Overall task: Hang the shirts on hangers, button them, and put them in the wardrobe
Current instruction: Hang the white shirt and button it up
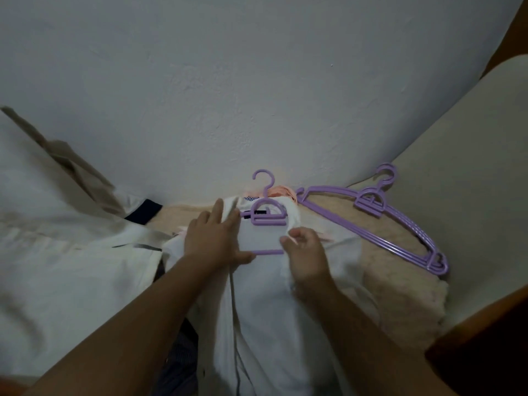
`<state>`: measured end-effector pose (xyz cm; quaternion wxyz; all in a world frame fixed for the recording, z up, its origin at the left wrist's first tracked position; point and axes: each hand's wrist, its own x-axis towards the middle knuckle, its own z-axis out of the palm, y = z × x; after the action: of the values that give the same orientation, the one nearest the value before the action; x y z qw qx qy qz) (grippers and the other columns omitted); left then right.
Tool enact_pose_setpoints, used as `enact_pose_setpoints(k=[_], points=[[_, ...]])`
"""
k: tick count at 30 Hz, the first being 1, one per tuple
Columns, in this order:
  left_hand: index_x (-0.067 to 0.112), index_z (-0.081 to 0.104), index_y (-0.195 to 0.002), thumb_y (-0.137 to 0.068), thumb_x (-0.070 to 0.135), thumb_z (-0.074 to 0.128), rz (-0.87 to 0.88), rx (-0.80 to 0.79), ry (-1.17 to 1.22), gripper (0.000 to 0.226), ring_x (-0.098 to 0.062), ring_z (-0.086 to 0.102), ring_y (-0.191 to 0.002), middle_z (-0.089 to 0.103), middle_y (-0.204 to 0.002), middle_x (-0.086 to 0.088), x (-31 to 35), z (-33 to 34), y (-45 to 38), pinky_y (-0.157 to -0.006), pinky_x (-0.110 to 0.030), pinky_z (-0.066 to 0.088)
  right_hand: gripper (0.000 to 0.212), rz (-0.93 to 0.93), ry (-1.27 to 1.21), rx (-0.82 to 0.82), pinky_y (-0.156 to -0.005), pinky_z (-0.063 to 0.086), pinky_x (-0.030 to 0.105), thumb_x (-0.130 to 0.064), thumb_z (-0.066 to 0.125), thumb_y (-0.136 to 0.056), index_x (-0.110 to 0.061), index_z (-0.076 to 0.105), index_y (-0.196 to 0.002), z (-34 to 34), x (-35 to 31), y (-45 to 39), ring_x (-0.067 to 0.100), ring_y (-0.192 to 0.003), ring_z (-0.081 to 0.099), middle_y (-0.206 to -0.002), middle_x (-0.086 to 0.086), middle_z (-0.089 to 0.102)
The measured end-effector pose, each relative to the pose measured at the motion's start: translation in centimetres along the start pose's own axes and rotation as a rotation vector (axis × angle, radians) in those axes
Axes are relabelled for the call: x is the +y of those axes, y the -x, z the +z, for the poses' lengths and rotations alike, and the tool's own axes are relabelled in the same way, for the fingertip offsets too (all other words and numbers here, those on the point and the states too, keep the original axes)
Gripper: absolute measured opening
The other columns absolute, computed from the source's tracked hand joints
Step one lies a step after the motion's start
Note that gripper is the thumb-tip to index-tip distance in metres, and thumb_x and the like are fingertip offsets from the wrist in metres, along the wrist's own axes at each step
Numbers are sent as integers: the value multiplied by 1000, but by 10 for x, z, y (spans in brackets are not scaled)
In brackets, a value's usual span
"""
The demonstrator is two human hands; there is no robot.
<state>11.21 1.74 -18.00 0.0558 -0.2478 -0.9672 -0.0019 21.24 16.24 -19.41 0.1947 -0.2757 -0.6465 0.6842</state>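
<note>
Shirt in work: I see a white shirt (265,304) lying front-up on the bed, collar toward the wall, its body running down toward the camera between the two forearms.
Hanger in shirt: a purple hanger (267,217) sits inside the neck opening; its hook points up toward the wall, and the lower bar shows across the open placket between the two hands.
Left hand: my view has the left hand (213,241) lying flat on the shirt's left front panel, fingers straight and spread toward the collar, thumb reaching to the hanger's lower bar. It presses the cloth and grips nothing.
Right hand: the right hand (307,254) has its fingers curled, thumb and forefinger pinching the edge of the shirt's right front panel just below the hanger (whether a button is between them I cannot tell, it is too small).
Spare hangers: a stack of purple hangers (380,212) lies to the right on a beige fleecy blanket (400,287), well clear of both hands.
Other clothes: a second white garment (71,267) with a dark trim lies to the left; something peach-coloured (281,192) peeks out behind the collar.
Backdrop: a plain white wall (257,81) fills the upper half.
</note>
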Motion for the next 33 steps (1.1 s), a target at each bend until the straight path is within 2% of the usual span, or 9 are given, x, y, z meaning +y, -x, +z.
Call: enact_pose_setpoints(k=[4, 7, 10, 13, 16, 22, 26, 30, 33], points=[[29, 16, -151, -73, 60, 66, -69, 21, 173, 98, -37, 1, -146, 1, -160, -14, 17, 25, 19, -119, -45, 6, 37, 91, -72, 4, -90, 51, 40, -8, 67, -85, -21, 46, -113, 2, 28, 20, 26, -99, 60, -106, 9, 60], [26, 26, -149, -79, 44, 67, -175, 223, 455, 84, -31, -4, -147, 2, -161, -13, 33, 42, 63, -117, -38, 1, 43, 132, -142, 14, -74, 53, 27, 6, 63, -84, -11, 42, -118, -15, 41, 26, 14, -80, 63, -92, 10, 60], [17, 40, -143, -77, 40, 61, -357, 336, 688, 73, -25, 5, -147, 14, -159, -13, 53, 54, 101, -114, -31, 10, 36, 145, -207, -42, -63, 49, 21, 10, 63, -76, -5, 49, -105, -25, 45, 32, 12, -68, 57, -78, 6, 54], [10, 43, -140, -81, 28, 63, -552, 380, 1023, 64, -23, 21, -143, 23, -154, -12, 73, 48, 120, -112, -34, 26, 34, 204, -236, -81, -84, 49, 42, 5, 53, -87, -16, 51, -113, -26, 43, 44, 15, -78, 57, -93, 4, 60], [16, 41, -138, -87, 7, 65, -564, 275, 1294, 57, -15, 44, -127, 44, -140, -3, 93, 39, 129, -99, -23, 36, 28, 250, -303, -228, -90, 47, 38, 5, 44, -94, -15, 54, -110, -23, 41, 58, 15, -88, 58, -101, 9, 62], [15, 41, -137, -89, 8, 60, -765, 292, 1429, 52, -19, 54, -111, 52, -123, -1, 82, 32, 123, -95, -32, 43, 40, 467, -608, -187, -78, 44, 33, -10, 32, -101, -12, 38, -140, -35, 39, 49, 32, -109, 53, -127, 19, 52], [16, 42, -134, -91, 7, 59, -826, 287, 1595, 47, -23, 52, -120, 53, -131, -4, 74, 20, 109, -103, -42, 44, 40, 530, -763, -155, -85, 47, 38, -13, 36, -100, -12, 45, -138, -34, 29, 32, 26, -97, 58, -118, 14, 57], [20, 44, -130, -92, 10, 58, -857, 221, 1847, 42, -24, 61, -99, 61, -117, -7, 78, 9, 98, -80, -35, 49, 32, 555, -872, -186, -84, 47, 36, -17, 38, -99, -17, 56, -125, -32, 17, 23, 24, -99, 58, -113, 9, 62], [20, 37, -142, -89, 18, 61, -932, 178, 1768, 58, -43, 40, -132, 42, -144, -24, 77, 18, 94, -107, -52, 35, 30, 538, -861, -251, -81, 47, 33, -20, 38, -99, -19, 59, -120, -28, 14, 24, 22, -103, 59, -112, 5, 64]])
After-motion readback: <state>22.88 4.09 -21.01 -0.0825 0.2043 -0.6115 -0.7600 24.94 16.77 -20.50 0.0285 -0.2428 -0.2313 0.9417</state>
